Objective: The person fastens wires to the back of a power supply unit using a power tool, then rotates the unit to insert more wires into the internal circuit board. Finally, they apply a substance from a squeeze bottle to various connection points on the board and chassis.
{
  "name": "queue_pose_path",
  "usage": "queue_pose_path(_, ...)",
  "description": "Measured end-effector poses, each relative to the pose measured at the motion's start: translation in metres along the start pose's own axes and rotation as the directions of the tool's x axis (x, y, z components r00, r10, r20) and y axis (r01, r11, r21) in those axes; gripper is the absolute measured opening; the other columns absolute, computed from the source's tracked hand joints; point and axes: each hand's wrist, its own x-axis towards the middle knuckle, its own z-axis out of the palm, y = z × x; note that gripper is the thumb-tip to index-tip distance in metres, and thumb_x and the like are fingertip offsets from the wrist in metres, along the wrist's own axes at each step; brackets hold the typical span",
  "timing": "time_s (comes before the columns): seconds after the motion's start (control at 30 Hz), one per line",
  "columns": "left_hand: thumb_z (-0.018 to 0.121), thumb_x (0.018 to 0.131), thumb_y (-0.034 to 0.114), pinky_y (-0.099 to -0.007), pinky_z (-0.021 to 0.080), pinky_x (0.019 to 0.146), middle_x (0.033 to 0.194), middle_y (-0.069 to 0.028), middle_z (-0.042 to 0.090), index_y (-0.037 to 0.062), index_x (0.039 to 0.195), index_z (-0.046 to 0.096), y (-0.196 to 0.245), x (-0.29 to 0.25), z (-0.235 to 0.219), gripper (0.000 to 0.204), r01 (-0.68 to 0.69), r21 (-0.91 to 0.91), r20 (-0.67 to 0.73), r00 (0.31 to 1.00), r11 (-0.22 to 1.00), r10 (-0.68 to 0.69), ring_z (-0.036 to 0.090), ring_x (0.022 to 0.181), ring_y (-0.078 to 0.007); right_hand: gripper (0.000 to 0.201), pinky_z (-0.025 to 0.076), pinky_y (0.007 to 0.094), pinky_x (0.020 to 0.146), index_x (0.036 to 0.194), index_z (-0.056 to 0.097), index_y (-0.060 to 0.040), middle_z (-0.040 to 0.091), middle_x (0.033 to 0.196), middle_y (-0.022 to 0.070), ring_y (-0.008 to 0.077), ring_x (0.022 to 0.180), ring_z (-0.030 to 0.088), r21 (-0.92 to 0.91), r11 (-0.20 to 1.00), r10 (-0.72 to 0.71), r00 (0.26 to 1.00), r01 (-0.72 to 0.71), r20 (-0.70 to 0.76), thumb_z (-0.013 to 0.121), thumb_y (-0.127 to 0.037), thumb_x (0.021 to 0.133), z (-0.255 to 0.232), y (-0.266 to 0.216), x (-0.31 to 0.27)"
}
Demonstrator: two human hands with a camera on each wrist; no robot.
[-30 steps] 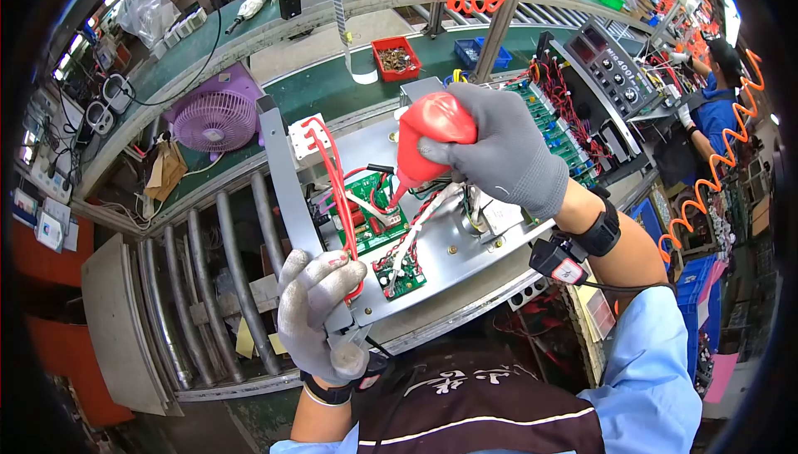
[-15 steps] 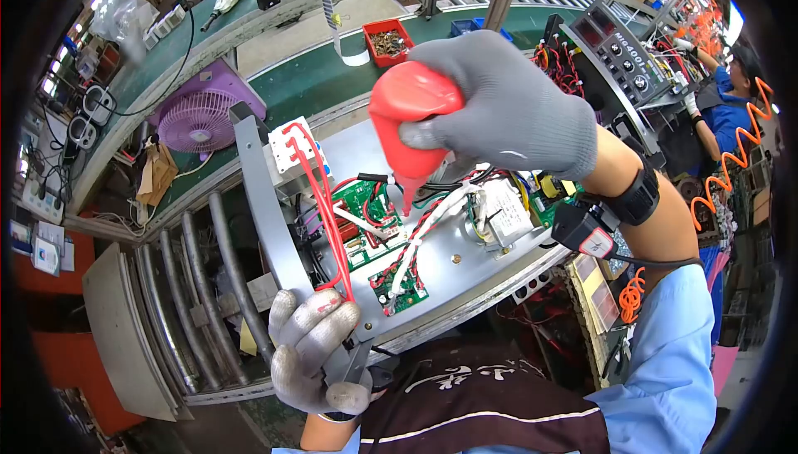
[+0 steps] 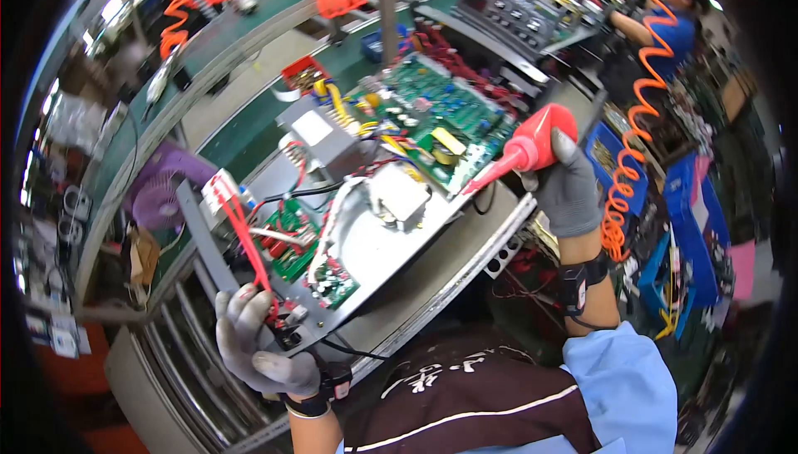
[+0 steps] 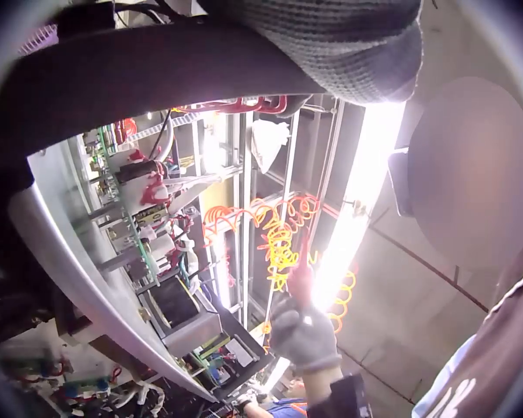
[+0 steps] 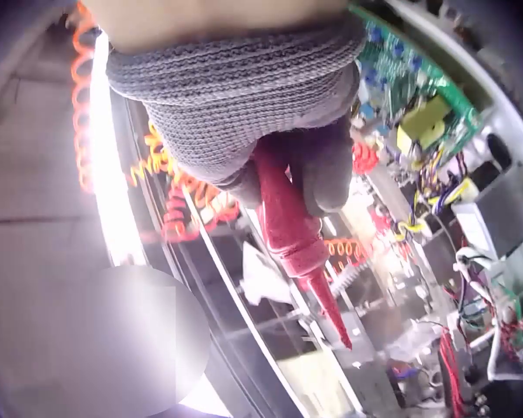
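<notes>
My gloved right hand [image 3: 572, 189] grips a red squeeze bottle [image 3: 540, 134], its tapered nozzle pointing down and left beside the large green circuit board [image 3: 445, 109]. In the right wrist view the bottle [image 5: 289, 218] juts from between the fingers, nozzle foremost. The gloved left hand [image 3: 262, 346] holds the near-left corner of an open metal chassis [image 3: 378, 259], fingers curled at the upright grey bar [image 3: 208, 234] and red wires [image 3: 248, 242]. A smaller green board [image 3: 291, 238], a white-labelled transformer [image 3: 399, 196] and a grey box [image 3: 320, 134] sit on the chassis.
Metal rollers [image 3: 195, 329] run under the left side. Behind stand a purple fan [image 3: 166, 188] and a red parts bin [image 3: 303, 76]. Blue bins [image 3: 694, 221] and an orange coiled hose [image 3: 623, 180] are at the right; another person [image 3: 665, 34] works beyond.
My right hand has carried the red bottle right, away from the smaller board, to the chassis's right side, and its nozzle has tilted leftward. The left hand stays at the corner; the head view has turned.
</notes>
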Motion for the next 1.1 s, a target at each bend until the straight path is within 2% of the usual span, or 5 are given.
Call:
queue_pose_path(0.27,0.026,0.092,0.019,-0.0415,0.043,0.096,0.103,-0.0229,0.059,-0.0086,0.128,0.038,0.004,0.000,-0.002,0.047,0.093,-0.073,0.075,0.993,0.993,-0.087,0.055,0.105,-0.0317,0.040,0.051,0.0258,0.052,0.113,0.052,-0.0019,0.063,0.093,0.0128,0.0183,0.066,0.062,0.152,0.987,0.086,0.977,-0.056,-0.196,0.061,-0.030,0.085,-0.066,0.022,-0.092)
queue_pose_path(0.43,0.030,0.092,0.018,-0.0418,0.039,0.099,0.102,-0.0202,0.060,-0.0079,0.127,0.039,0.006,-0.001,0.001,0.045,0.115,-0.164,0.057,0.993,0.980,-0.107,0.054,0.106,-0.0306,0.030,0.053,0.0288,0.054,0.103,0.050,-0.0025,0.061,0.090,0.0112,0.0187,0.069,0.063,-0.407,0.895,-0.328,0.886,0.180,-0.329,0.064,-0.020,0.083,-0.011,0.034,-0.101)
queue_pose_path(0.53,0.032,0.091,0.020,-0.0412,0.041,0.098,0.103,-0.0204,0.059,-0.0071,0.128,0.038,0.002,-0.003,0.000,0.047,0.104,-0.167,0.067,0.993,0.981,-0.094,0.054,0.107,-0.0302,0.029,0.051,0.0327,0.055,0.101,0.049,-0.0048,0.059,0.089,0.0111,0.0233,0.070,0.063,-0.777,0.500,-0.684,0.725,0.382,-0.083,0.067,-0.008,0.078,-0.001,0.052,-0.085)
queue_pose_path(0.6,0.032,0.090,0.021,-0.0407,0.042,0.096,0.104,-0.0208,0.058,-0.0066,0.129,0.037,-0.001,-0.003,-0.002,0.048,0.105,-0.161,0.075,0.993,0.981,-0.094,0.053,0.107,-0.0301,0.035,0.049,0.0344,0.054,0.100,0.051,-0.0047,0.057,0.084,0.0128,0.0294,0.067,0.061,-0.739,0.006,-0.773,0.472,0.674,0.424,0.068,-0.002,0.069,0.012,0.056,-0.070)
queue_pose_path(1.1,0.032,0.092,0.025,-0.0423,0.042,0.095,0.105,-0.0220,0.057,-0.0084,0.129,0.035,-0.001,-0.003,-0.001,0.050,0.067,-0.138,0.096,0.994,0.988,-0.054,0.054,0.106,-0.0315,0.030,0.049,0.0362,0.053,0.086,0.054,-0.0052,0.056,0.079,0.0098,0.0298,0.067,0.059,-0.571,-0.226,-0.576,0.365,0.789,0.732,0.070,-0.008,0.060,0.030,0.079,0.009)
